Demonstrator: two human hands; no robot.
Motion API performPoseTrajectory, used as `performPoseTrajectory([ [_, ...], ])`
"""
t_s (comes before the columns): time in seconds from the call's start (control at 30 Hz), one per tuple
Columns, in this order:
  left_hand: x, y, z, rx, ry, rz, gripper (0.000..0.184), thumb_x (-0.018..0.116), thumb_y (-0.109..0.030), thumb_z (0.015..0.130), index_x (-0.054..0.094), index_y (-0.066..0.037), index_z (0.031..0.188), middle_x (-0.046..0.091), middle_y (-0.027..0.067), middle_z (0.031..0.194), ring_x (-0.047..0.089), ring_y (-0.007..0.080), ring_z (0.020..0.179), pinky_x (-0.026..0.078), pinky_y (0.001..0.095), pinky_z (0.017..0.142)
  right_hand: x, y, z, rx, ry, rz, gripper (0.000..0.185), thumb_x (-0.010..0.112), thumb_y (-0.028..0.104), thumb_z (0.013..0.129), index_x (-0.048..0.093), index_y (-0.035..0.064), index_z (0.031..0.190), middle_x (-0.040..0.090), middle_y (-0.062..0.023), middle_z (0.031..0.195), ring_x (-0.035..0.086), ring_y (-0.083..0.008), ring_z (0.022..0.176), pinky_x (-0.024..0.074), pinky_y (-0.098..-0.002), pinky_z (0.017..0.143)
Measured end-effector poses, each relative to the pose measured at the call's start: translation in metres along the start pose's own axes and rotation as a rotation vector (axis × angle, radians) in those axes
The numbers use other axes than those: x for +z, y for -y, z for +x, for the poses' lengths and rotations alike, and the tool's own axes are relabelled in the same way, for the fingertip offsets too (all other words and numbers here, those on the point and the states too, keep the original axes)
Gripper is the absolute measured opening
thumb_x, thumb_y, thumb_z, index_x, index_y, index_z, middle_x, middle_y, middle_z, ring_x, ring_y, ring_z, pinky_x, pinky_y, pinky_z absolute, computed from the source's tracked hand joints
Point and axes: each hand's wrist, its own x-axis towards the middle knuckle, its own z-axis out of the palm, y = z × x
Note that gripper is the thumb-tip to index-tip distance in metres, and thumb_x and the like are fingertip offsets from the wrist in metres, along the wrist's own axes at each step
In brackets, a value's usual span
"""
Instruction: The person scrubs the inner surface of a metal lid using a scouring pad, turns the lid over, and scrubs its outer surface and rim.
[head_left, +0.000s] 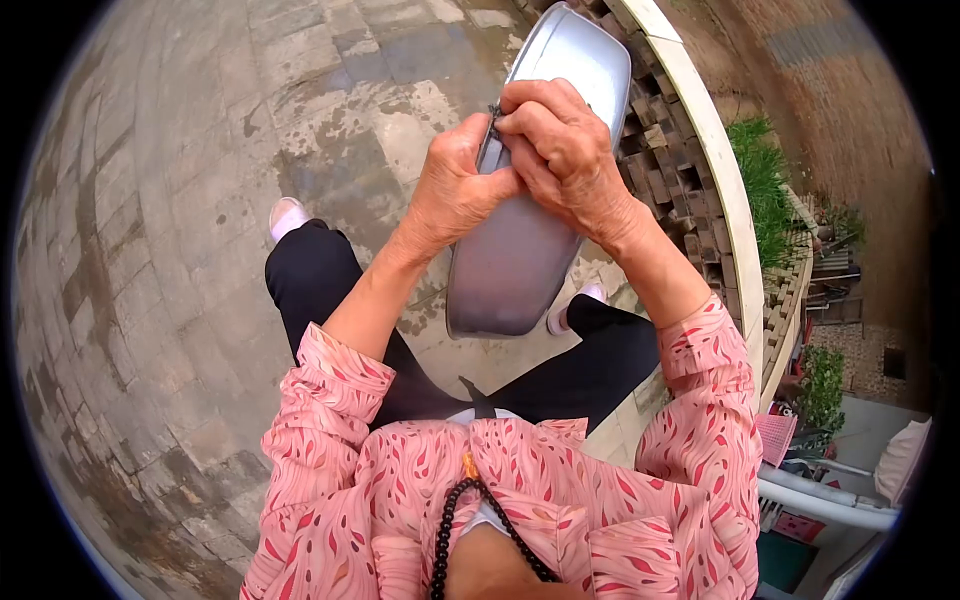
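Observation:
A long, smooth grey shell (pixel 510 260), shaped like a tub or a lid with rounded corners, stands tilted in front of my legs; its upper end is bright with light. My left hand (pixel 458 190) is closed on its left rim, the thumb pointing toward the other hand. Curled fingers of my right hand (pixel 565 145) press together at the same stretch of rim, over the shell's face. A small dark bit (pixel 495 118) shows at the rim between the hands. What the right fingertips pinch is hidden.
Wet patches mark the stone paving (pixel 330 120). Stacked bricks (pixel 665 150) lie along a pale curved ledge (pixel 715 130) on the right. Beyond it are green plants (pixel 760 190) and bare soil. A pink basket (pixel 775 437) is at the lower right.

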Motion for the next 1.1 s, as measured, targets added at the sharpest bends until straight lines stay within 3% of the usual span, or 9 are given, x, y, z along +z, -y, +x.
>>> performPoseTrajectory([
  [0.03,0.001,-0.006,-0.001,0.016,-0.012,-0.039,0.03,0.075,-0.013,0.077,0.056,0.004,0.092,0.063,0.0071,0.077,0.059,0.011,0.07,0.051,0.028,0.061,-0.002,-0.005,0.001,0.004,0.011,0.026,0.009,0.063,0.0,0.074,0.059,0.0037,0.081,0.063,-0.0068,0.094,0.06,-0.0262,0.085,0.0507,-0.0362,0.076],
  [0.1,0.002,-0.008,-0.003,-0.099,0.011,-0.222,0.032,0.076,-0.01,0.078,0.059,0.005,0.101,0.065,0.0079,0.085,0.062,0.0109,0.074,0.053,0.0259,0.064,-0.016,-0.032,0.006,0.037,-0.01,0.012,0.007,0.063,0.002,0.078,0.063,0.0033,0.085,0.065,-0.0067,0.096,0.061,-0.0265,0.089,0.0505,-0.0356,0.079],
  [0.2,0.004,-0.011,-0.002,-0.132,0.004,-0.365,0.033,0.075,-0.007,0.079,0.06,0.006,0.106,0.067,0.0099,0.09,0.065,0.0124,0.075,0.055,0.0257,0.065,-0.033,-0.096,-0.003,0.397,-0.129,-0.093,0.009,0.062,0.007,0.083,0.066,0.002,0.089,0.067,-0.0089,0.097,0.061,-0.0258,0.091,0.0499,-0.0351,0.081],
  [0.4,-0.005,-0.011,-0.001,-0.154,-0.044,-0.411,0.031,0.072,-0.007,0.081,0.059,0.007,0.106,0.068,0.0098,0.09,0.065,0.0126,0.075,0.055,0.0251,0.063,-0.017,0.009,-0.051,0.186,-0.148,0.008,0.01,0.065,-0.006,0.076,0.063,0.0015,0.083,0.066,-0.0053,0.097,0.058,-0.0235,0.088,0.048,-0.0326,0.08],
  [0.57,0.0,-0.015,-0.005,-0.197,-0.003,-0.428,0.04,0.073,-0.006,0.081,0.056,0.007,0.115,0.067,0.0119,0.096,0.066,0.0138,0.078,0.056,0.0254,0.069,-0.027,-0.05,-0.03,0.266,-0.259,-0.078,0.01,0.06,-0.001,0.081,0.067,0.003,0.088,0.069,-0.0071,0.099,0.06,-0.0241,0.089,0.0496,-0.0325,0.078],
  [0.7,-0.007,-0.008,-0.005,-0.141,-0.057,-0.42,0.033,0.072,-0.007,0.082,0.058,0.007,0.108,0.067,0.0097,0.089,0.065,0.0119,0.074,0.055,0.0249,0.063,-0.002,0.025,-0.055,0.133,-0.176,0.032,0.02,0.063,-0.009,0.067,0.063,0.0039,0.082,0.066,-0.0027,0.096,0.057,-0.0237,0.084,0.0482,-0.0332,0.078],
  [0.8,-0.007,-0.006,-0.007,-0.147,-0.041,-0.336,0.032,0.073,-0.007,0.082,0.058,0.007,0.108,0.067,0.009,0.088,0.064,0.0115,0.074,0.055,0.0248,0.064,-0.015,0.008,-0.048,0.125,-0.107,0.043,0.014,0.064,-0.006,0.072,0.064,0.0051,0.082,0.066,-0.0024,0.095,0.057,-0.0217,0.083,0.0472,-0.0329,0.079],
  [0.93,0.0,-0.014,-0.009,-0.173,-0.009,-0.374,0.031,0.073,-0.008,0.082,0.058,0.006,0.106,0.067,0.0082,0.088,0.063,0.0109,0.076,0.055,0.0249,0.064,-0.02,-0.066,-0.007,0.265,-0.23,-0.141,0.006,0.06,0.002,0.082,0.065,0.0033,0.084,0.069,-0.0053,0.093,0.059,-0.0242,0.083,0.0468,-0.0343,0.078],
  [1.1,-0.005,-0.008,-0.005,-0.137,-0.042,-0.432,0.026,0.068,-0.01,0.087,0.058,0.006,0.105,0.066,0.0071,0.089,0.061,0.0091,0.076,0.053,0.0233,0.064,-0.005,0.014,-0.049,0.163,-0.175,0.012,0.016,0.064,-0.006,0.072,0.065,0.0055,0.083,0.067,-0.0016,0.095,0.057,-0.0222,0.084,0.045,-0.0328,0.08],
])
